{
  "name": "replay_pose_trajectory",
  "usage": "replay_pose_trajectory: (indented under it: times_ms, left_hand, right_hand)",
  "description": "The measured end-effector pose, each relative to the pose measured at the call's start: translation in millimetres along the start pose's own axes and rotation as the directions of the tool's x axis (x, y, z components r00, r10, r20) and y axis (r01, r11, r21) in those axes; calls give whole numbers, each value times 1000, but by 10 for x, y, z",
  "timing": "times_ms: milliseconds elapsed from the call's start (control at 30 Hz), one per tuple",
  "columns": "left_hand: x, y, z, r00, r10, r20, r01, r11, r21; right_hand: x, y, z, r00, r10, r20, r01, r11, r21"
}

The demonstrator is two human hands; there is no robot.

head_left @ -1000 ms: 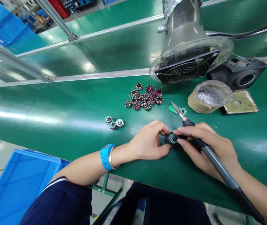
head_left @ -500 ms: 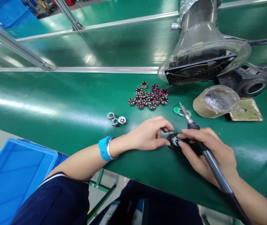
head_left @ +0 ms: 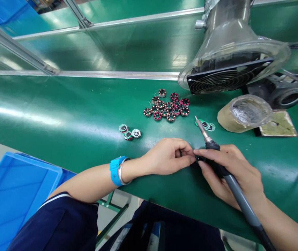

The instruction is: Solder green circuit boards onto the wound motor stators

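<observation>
My left hand (head_left: 168,157) rests on the green table, fingertips pinched on a small black round part (head_left: 198,159) that is almost hidden between both hands. My right hand (head_left: 230,172) grips a soldering iron (head_left: 217,153), its metal tip pointing up and away, while its fingertips also touch the small part. A cluster of several red and copper wound coils (head_left: 168,106) lies beyond the hands. Three finished coil pieces (head_left: 129,132) sit to the left. Two small green round circuit boards (head_left: 207,124) lie just past the iron's tip.
A fume extractor hood with a black fan grille (head_left: 229,78) hangs over the table's far right. A solder pot with grey dross (head_left: 247,113) and a stained sponge tray (head_left: 280,126) stand right of the coils. A blue plastic crate (head_left: 13,195) sits below the table's near edge.
The fingertips of both hands have closed together over the small round part, so its green face no longer shows. The soldering iron tip has shifted slightly left.
</observation>
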State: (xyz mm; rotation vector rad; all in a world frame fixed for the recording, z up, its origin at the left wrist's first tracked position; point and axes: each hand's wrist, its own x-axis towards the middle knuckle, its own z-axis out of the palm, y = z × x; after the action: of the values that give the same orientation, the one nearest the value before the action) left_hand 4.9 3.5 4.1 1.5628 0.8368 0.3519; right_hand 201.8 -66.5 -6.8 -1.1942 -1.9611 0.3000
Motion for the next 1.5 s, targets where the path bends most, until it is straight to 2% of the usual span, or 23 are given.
replay_pose_trajectory:
  times_ms: [433,633,767,833,900,1033,1500]
  left_hand:
    - [22,37,-21,997,-69,-21,70,996,58]
    - [36,16,10,996,-80,-50,82,995,52]
    - [38,22,9,996,-78,-48,81,995,57]
    - [40,21,8,996,-78,-53,81,995,56]
    - [43,16,8,995,-77,-59,81,995,61]
    - [48,6,12,995,-75,-67,81,993,87]
    - [44,-9,29,995,-30,-93,43,990,135]
  right_hand:
    - [-34,20,-12,999,-27,25,27,1000,5]
    - [18,-101,-250,991,52,-125,-51,999,12]
    - [70,-210,-438,996,86,-17,-86,996,22]
    - [49,-234,-479,991,132,-4,-132,991,21]
    - [4,-234,-484,983,177,-43,-176,984,28]
    - [-56,-217,-454,980,199,8,-199,977,75]
    - [-49,-216,-424,989,151,1,-151,984,92]
